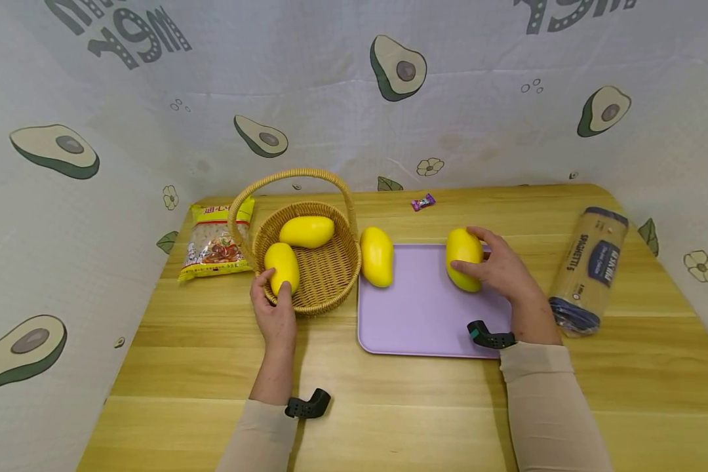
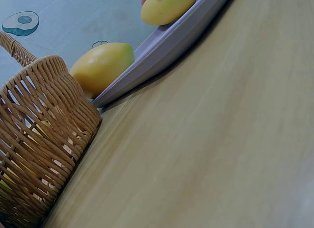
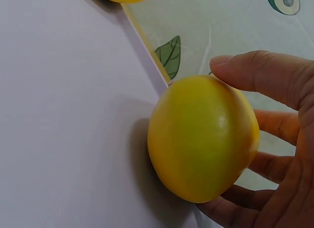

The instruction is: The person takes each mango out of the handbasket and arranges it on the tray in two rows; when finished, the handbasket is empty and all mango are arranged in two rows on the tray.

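At the near left side of a wicker basket [image 1: 324, 275], my left hand [image 1: 275, 318] holds a yellow mango [image 1: 281, 262] between thumb and fingers. Behind it in the basket lies another mango [image 1: 307, 232]. My right hand [image 1: 504, 269] grips a yellow-green mango [image 1: 464, 252] over the right part of a lilac tray [image 1: 419, 314]; the right wrist view shows the thumb on one side of this mango [image 3: 201, 139] and the fingers on the other. One more mango [image 1: 377, 257] rests at the tray's left edge, beside the basket. The left hand is hidden in the left wrist view.
The basket's tall arched handle [image 1: 295, 173] rises over it. A yellow snack bag [image 1: 218, 242] lies left of the basket, a spaghetti pack [image 1: 592, 269] right of the tray. Behind the tray is a small purple wrapped candy [image 1: 423, 202]. A printed cloth [image 1: 330, 85] hangs behind the table.
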A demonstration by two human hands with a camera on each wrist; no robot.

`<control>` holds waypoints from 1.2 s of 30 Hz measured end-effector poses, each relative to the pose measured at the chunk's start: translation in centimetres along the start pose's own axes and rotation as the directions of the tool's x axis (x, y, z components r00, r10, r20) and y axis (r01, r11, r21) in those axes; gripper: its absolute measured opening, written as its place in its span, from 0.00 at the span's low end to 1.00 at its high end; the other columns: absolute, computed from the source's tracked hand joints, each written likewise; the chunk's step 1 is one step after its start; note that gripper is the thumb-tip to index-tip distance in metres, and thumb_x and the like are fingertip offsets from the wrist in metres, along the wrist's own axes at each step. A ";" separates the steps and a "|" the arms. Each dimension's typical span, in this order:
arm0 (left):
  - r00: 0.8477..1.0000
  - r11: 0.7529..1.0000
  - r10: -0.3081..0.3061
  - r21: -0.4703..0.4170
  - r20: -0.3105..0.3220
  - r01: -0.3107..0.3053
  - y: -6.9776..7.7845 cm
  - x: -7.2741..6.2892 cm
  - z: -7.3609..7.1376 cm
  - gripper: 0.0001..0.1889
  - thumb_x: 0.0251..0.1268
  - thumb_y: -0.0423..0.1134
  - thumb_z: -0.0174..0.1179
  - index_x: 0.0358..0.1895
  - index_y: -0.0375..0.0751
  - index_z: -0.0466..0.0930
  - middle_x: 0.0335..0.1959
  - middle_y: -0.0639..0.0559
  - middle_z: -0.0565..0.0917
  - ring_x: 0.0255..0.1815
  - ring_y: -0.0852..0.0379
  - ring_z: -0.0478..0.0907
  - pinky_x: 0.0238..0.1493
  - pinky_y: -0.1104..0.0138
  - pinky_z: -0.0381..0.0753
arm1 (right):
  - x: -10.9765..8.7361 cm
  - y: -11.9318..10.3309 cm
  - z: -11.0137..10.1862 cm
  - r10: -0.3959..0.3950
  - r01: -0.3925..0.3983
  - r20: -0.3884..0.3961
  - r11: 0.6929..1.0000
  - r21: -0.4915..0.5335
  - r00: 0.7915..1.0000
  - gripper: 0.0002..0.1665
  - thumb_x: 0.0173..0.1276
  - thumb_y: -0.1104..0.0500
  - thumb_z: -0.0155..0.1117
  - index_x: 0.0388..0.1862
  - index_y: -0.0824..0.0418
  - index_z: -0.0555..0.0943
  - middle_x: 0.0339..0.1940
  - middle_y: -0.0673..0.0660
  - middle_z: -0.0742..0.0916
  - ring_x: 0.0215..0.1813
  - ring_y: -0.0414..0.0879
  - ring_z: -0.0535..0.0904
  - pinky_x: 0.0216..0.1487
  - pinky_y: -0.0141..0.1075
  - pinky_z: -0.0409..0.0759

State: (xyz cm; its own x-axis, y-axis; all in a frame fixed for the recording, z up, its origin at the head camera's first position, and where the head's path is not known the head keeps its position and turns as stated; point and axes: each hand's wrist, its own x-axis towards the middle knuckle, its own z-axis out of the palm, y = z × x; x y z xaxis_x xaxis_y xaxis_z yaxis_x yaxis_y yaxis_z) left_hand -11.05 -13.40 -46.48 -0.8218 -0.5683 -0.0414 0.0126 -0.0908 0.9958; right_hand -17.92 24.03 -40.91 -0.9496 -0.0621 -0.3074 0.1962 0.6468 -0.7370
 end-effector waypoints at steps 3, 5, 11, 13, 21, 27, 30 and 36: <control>1.000 1.000 -0.004 0.002 0.000 0.004 0.0 0.0 0.0 0.17 0.70 0.34 0.55 0.61 0.45 0.73 0.76 0.52 0.63 0.72 0.51 0.64 0.65 0.60 0.69 | 0.0 0.0 0.0 0.000 0.000 0.003 1.000 -0.002 1.000 0.57 0.67 0.45 0.71 0.85 0.53 0.49 0.80 0.73 0.58 0.71 0.71 0.64 0.66 0.62 0.74; 1.000 1.000 -0.005 0.002 -0.001 0.005 0.1 0.0 0.0 0.18 0.70 0.35 0.55 0.61 0.45 0.73 0.75 0.52 0.63 0.72 0.51 0.64 0.64 0.60 0.69 | 0.0 0.0 0.0 0.001 -0.001 0.003 1.000 -0.001 1.000 0.57 0.67 0.45 0.71 0.85 0.52 0.49 0.80 0.73 0.58 0.71 0.71 0.64 0.66 0.62 0.74; 1.000 1.000 -0.005 0.000 0.000 0.005 0.1 0.0 0.0 0.18 0.70 0.34 0.55 0.61 0.45 0.73 0.75 0.51 0.63 0.71 0.51 0.65 0.64 0.60 0.70 | 0.0 -0.1 -0.1 0.007 -0.007 0.004 1.000 0.002 1.000 0.56 0.68 0.46 0.71 0.85 0.51 0.49 0.80 0.72 0.58 0.72 0.71 0.63 0.67 0.63 0.73; 1.000 1.000 -0.003 0.001 0.001 0.003 0.1 0.0 0.0 0.18 0.70 0.35 0.55 0.61 0.45 0.73 0.75 0.51 0.63 0.71 0.51 0.65 0.64 0.60 0.70 | 0.0 0.0 -0.1 0.006 -0.006 0.006 1.000 0.001 1.000 0.56 0.68 0.46 0.70 0.85 0.51 0.49 0.80 0.72 0.58 0.72 0.71 0.63 0.67 0.63 0.73; 1.000 1.000 -0.001 0.008 0.001 0.001 0.0 0.0 0.0 0.17 0.70 0.34 0.55 0.61 0.44 0.73 0.76 0.51 0.62 0.74 0.52 0.63 0.66 0.58 0.68 | -0.1 0.1 -0.3 0.016 -0.016 0.004 1.000 -0.010 1.000 0.59 0.67 0.43 0.71 0.86 0.50 0.46 0.81 0.73 0.57 0.72 0.72 0.62 0.68 0.65 0.71; 1.000 1.000 0.006 -0.006 0.005 -0.006 0.1 0.0 0.0 0.18 0.70 0.34 0.55 0.61 0.43 0.72 0.75 0.50 0.63 0.73 0.52 0.63 0.66 0.59 0.68 | -0.5 -0.2 -0.7 0.017 -0.018 -0.026 0.998 -0.056 1.000 0.61 0.66 0.42 0.72 0.86 0.50 0.44 0.82 0.73 0.54 0.74 0.74 0.60 0.68 0.68 0.69; 1.000 1.000 0.013 -0.001 0.004 -0.013 0.1 0.0 0.0 0.18 0.70 0.33 0.55 0.61 0.42 0.72 0.75 0.50 0.63 0.74 0.52 0.62 0.68 0.59 0.67 | -0.6 -0.2 -0.8 0.015 -0.017 -0.028 0.997 -0.071 0.999 0.61 0.66 0.42 0.71 0.86 0.50 0.45 0.82 0.73 0.54 0.75 0.74 0.60 0.68 0.68 0.70; 1.000 1.000 0.013 0.012 0.006 -0.013 0.1 0.0 0.0 0.18 0.70 0.33 0.55 0.61 0.43 0.72 0.75 0.49 0.63 0.72 0.52 0.64 0.67 0.58 0.68 | -0.5 0.0 -0.6 0.006 -0.009 -0.029 0.994 -0.111 1.000 0.57 0.68 0.43 0.70 0.85 0.54 0.48 0.80 0.74 0.57 0.72 0.73 0.63 0.68 0.66 0.72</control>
State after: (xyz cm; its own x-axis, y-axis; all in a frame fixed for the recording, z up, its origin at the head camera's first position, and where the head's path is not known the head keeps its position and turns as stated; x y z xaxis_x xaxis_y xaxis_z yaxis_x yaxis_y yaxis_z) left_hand -11.02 -13.43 -46.37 -0.8252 -0.5642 -0.0275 0.0166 -0.0730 0.9972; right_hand -17.62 24.53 -40.38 -0.9551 -0.0363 -0.2941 0.1765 0.7276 -0.6629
